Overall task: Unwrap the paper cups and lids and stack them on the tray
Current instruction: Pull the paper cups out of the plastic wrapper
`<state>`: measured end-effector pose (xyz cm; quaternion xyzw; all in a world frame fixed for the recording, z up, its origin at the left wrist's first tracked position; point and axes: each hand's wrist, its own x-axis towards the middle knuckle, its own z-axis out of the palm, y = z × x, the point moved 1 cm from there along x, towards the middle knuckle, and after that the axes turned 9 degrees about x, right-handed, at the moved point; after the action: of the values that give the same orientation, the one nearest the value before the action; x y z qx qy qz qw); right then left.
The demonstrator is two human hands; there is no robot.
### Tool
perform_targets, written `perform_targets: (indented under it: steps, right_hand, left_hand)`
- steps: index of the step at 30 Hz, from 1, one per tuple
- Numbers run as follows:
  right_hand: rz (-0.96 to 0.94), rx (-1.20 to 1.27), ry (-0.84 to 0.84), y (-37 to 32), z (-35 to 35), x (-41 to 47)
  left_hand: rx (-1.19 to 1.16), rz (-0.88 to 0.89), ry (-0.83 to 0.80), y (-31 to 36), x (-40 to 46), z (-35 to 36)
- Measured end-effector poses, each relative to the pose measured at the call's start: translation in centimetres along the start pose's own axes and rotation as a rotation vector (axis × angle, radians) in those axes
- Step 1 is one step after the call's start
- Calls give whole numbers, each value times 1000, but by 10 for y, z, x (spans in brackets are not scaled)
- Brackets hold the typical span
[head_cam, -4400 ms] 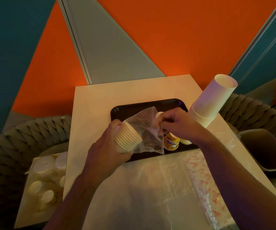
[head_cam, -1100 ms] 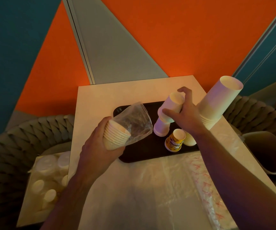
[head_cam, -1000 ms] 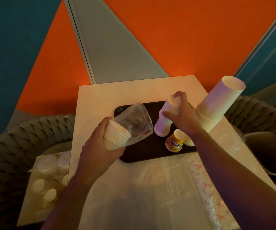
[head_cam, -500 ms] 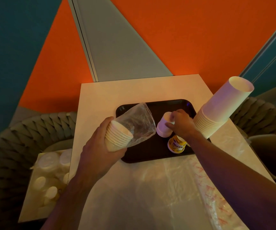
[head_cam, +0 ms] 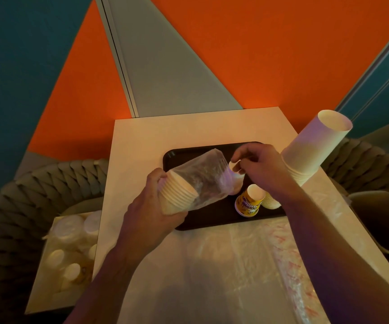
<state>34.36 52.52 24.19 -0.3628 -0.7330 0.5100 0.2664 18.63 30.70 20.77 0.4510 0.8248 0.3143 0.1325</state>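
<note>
My left hand (head_cam: 151, 206) grips a stack of small white paper cups (head_cam: 179, 195) lying sideways, still inside a clear plastic wrapper (head_cam: 203, 176) whose loose end points right. It hovers over the left part of the dark tray (head_cam: 212, 218). My right hand (head_cam: 261, 167) is above the tray with fingers loosely curled beside the rim of a short stack of white cups (head_cam: 235, 188) standing upside down there; I see nothing held in it. A yellow printed cup (head_cam: 249, 202) stands on the tray's front.
A tall leaning stack of large white cups (head_cam: 312, 150) stands at the tray's right end, with a low cup stack (head_cam: 270, 202) below my wrist. Empty plastic wrap (head_cam: 235, 265) covers the near table. A box of lids (head_cam: 69, 249) sits left, a bin (head_cam: 380, 220) right.
My right hand carried cups from the wrapper, set them onto the upside-down stack on the tray and pressed them down. It has now lifted off. My left hand kept its hold on the wrapped stack.
</note>
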Motion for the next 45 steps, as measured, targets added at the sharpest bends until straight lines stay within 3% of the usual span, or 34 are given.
perform_targets:
  steps: [6,15,19,26,32,36,41,45]
  right_hand:
    - [20,182,-427,-19,3,-26]
    - [-2,277,-672,-28,20,-41]
    - [-94,215,-671,-33,28,-46]
    - [55,319,-490,-17,12,-42]
    - [39,287,-557,-15,6,-43]
    - [81,174,-600,-12,1,-39]
    - [-41,88,-653,-20,7,-37]
    - [17,151,-578,-23,5,-38]
  left_hand:
    - [31,6,-47,12,-2,0]
    - [24,66,-72,26,-10,1]
    - [44,75,-84,30,-12,3]
    - [111,50,-42,24,-14,-3]
    - [260,59,35,24,-16,-11]
    - [233,49,9,24,-16,-10]
    - [224,60,0,26,-15,-9]
    - [200,43,15,21,-13,-13]
